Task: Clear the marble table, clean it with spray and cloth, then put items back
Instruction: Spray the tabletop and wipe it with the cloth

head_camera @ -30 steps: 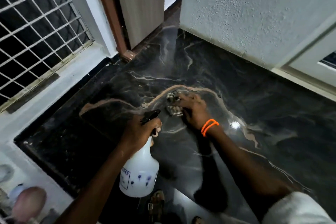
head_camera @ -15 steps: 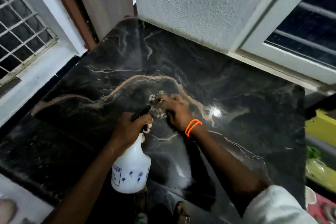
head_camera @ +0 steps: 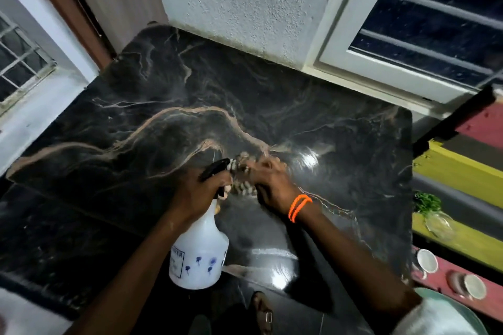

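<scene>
**Two hands, one bottle, one cloth at the marble table**

A person's left hand (head_camera: 200, 193) grips the neck of a single white spray bottle (head_camera: 200, 258) over the near part of the black marble table (head_camera: 340, 128), its black nozzle aimed at one striped cloth (head_camera: 241, 177). Just beyond the bottle, the right hand (head_camera: 272, 185), wearing two orange wrist bands (head_camera: 299, 207), clutches that cloth against the table's middle. Beside the table's right edge lie two small white bowls (head_camera: 427, 260).
</scene>
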